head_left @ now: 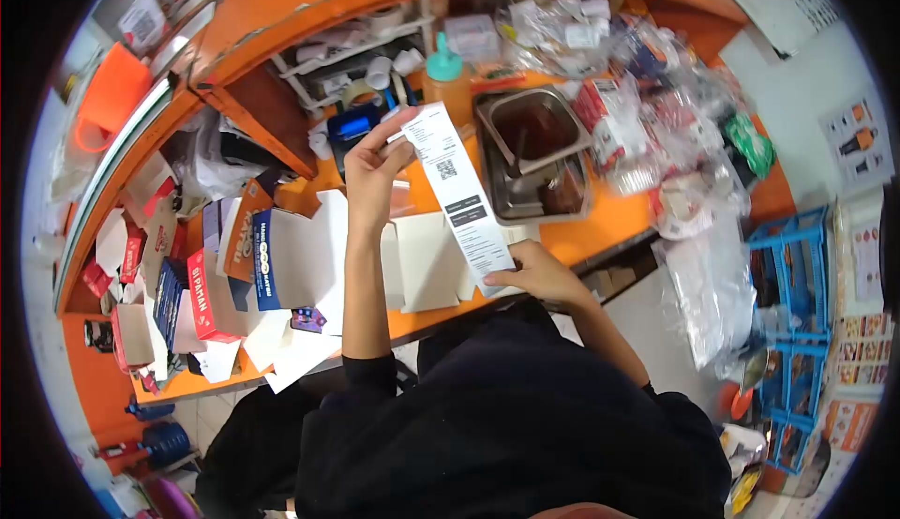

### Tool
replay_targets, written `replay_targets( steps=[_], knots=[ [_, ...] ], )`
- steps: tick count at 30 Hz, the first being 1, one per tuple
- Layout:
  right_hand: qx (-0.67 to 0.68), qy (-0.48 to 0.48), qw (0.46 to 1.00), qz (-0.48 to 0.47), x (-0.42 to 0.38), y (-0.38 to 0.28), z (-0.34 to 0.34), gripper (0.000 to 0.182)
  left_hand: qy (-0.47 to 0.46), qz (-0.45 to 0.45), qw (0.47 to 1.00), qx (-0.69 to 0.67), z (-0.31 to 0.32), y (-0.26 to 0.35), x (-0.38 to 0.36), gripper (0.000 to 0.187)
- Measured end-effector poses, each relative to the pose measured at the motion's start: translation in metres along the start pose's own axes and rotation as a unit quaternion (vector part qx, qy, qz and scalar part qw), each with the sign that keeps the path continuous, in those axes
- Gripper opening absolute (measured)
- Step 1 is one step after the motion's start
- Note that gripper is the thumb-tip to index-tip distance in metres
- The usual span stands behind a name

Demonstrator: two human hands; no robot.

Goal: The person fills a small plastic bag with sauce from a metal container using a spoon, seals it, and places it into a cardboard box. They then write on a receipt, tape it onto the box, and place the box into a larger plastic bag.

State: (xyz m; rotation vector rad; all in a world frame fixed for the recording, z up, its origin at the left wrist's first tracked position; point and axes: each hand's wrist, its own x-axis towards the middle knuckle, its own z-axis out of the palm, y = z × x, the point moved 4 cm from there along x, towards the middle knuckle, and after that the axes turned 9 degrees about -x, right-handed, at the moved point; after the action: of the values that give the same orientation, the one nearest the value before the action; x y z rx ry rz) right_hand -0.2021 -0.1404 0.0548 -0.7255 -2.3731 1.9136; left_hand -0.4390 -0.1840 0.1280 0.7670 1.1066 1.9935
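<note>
A long printed receipt [459, 191] with a QR code is stretched between my two hands above the orange counter. My left hand [375, 167] pinches its upper end, near a small device with a lit blue screen [354, 126]. At the lower end, my right hand [539, 273] grips the paper between thumb and fingers. Beneath the receipt lies an open cream-coloured cardboard box [427, 261], partly covered by the paper and my left forearm. Right of the receipt stand metal containers of dark sauce [534, 133], one with a utensil in it.
Folded food boxes, among them a blue one [265, 261] and a red one [208, 296], crowd the counter's left side. A squeeze bottle with a teal cap [446, 83] stands behind the receipt. Plastic bags [703, 266] hang at the right, beside a blue rack [797, 331].
</note>
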Motion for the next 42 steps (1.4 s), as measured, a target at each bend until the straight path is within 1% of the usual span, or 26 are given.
replay_targets(
  steps=[2,3,5,6,7,9,10,11,12,13,15,17,18,21,22,24,26,29,31,33,35,37,39,40,41,42],
  knots=[
    [0.081,-0.018,0.996,0.014,-0.013,0.006,-0.004,0.053,-0.029,-0.003,0.999,0.016,0.016,-0.022,-0.008,0.038],
    [0.064,0.034,0.997,-0.033,-0.011,0.006,-0.008,0.052,-0.052,0.005,0.998,0.033,0.025,-0.033,-0.013,0.037],
    [0.228,0.155,0.959,-0.061,-0.004,0.003,-0.01,0.043,-0.046,-0.039,0.998,-0.015,0.042,-0.056,-0.028,0.036],
    [0.219,0.214,0.949,-0.076,-0.004,-0.004,-0.012,0.033,-0.044,-0.038,0.996,-0.06,0.045,-0.07,-0.034,0.039],
    [0.22,0.22,0.947,-0.075,-0.004,0.001,-0.014,0.033,-0.04,-0.036,0.993,-0.105,0.049,-0.081,-0.039,0.044],
    [0.026,0.292,0.951,-0.092,-0.004,0.01,-0.019,0.027,-0.09,0.0,0.996,0.004,0.076,-0.075,-0.059,0.054],
    [-0.002,0.362,0.917,-0.166,-0.009,0.003,-0.019,0.025,-0.148,-0.037,0.988,-0.027,0.083,-0.082,-0.065,0.066],
    [-0.001,0.364,0.918,-0.16,-0.014,0.003,-0.022,0.025,-0.149,-0.043,0.988,-0.028,0.087,-0.086,-0.069,0.066],
    [-0.032,0.318,0.946,-0.06,-0.017,0.007,-0.026,0.024,-0.141,-0.067,0.968,-0.198,0.092,-0.088,-0.073,0.071],
    [-0.061,0.268,0.961,0.039,-0.023,0.007,-0.029,0.024,-0.109,-0.09,0.957,-0.253,0.094,-0.091,-0.072,0.076],
    [-0.063,0.254,0.965,0.031,-0.031,-0.001,-0.033,0.023,-0.076,-0.113,0.942,-0.308,0.097,-0.098,-0.072,0.082],
    [-0.009,0.292,0.955,-0.049,-0.034,-0.006,-0.037,0.022,-0.084,-0.016,0.995,-0.059,0.1,-0.098,-0.073,0.082],
    [0.007,0.337,0.937,-0.095,-0.031,-0.004,-0.036,0.021,-0.073,-0.006,0.996,-0.04,0.1,-0.101,-0.072,0.084],
    [-0.038,0.358,0.932,-0.03,-0.03,-0.003,-0.037,0.021,-0.056,-0.006,0.996,-0.062,0.1,-0.103,-0.073,0.082],
    [-0.038,0.358,0.933,-0.03,-0.028,-0.001,-0.035,0.021,-0.039,0.017,0.996,-0.075,0.099,-0.105,-0.072,0.074],
    [0.073,0.379,0.917,-0.1,-0.018,0.004,-0.03,0.022,-0.004,0.01,0.996,-0.085,0.092,-0.117,-0.074,0.07],
    [0.147,0.37,0.911,-0.113,-0.003,0.015,-0.023,0.022,0.064,-0.02,0.989,-0.13,0.084,-0.124,-0.076,0.056],
    [0.258,0.35,0.893,-0.115,0.011,0.012,-0.015,0.023,0.126,-0.055,0.96,-0.243,0.079,-0.133,-0.076,0.057],
    [0.293,0.338,0.888,-0.107,0.016,0.006,-0.016,0.024,0.101,-0.044,0.967,-0.23,0.071,-0.125,-0.068,0.054],
    [0.234,0.294,0.926,-0.043,0.02,0.006,-0.017,0.026,0.057,-0.039,0.944,-0.322,0.064,-0.112,-0.056,0.052],
    [0.234,0.271,0.934,-0.003,0.03,0.007,-0.013,0.026,0.106,0.012,0.964,-0.245,0.048,-0.099,-0.045,0.05],
    [0.36,-0.037,0.927,0.099,0.048,0.025,0.013,0.021,0.13,0.055,0.962,-0.234,0.034,-0.084,-0.034,0.052],
    [0.188,-0.018,0.976,0.105,0.084,0.046,0.039,0.018,0.159,0.105,0.957,-0.22,0.023,-0.056,-0.026,0.059],
    [0.096,-0.032,0.986,0.131,0.094,0.034,0.04,0.018,0.12,0.127,0.966,-0.192,0.027,-0.033,-0.023,0.064],
    [0.106,-0.039,0.988,0.104,0.121,0.049,0.045,0.021,0.082,0.147,0.972,-0.162,0.033,-0.01,-0.023,0.069],
    [-0.141,0.061,0.988,0.0,0.147,0.035,0.035,0.023,0.048,0.151,0.983,-0.09,0.039,0.005,-0.023,0.082]
  ],
)
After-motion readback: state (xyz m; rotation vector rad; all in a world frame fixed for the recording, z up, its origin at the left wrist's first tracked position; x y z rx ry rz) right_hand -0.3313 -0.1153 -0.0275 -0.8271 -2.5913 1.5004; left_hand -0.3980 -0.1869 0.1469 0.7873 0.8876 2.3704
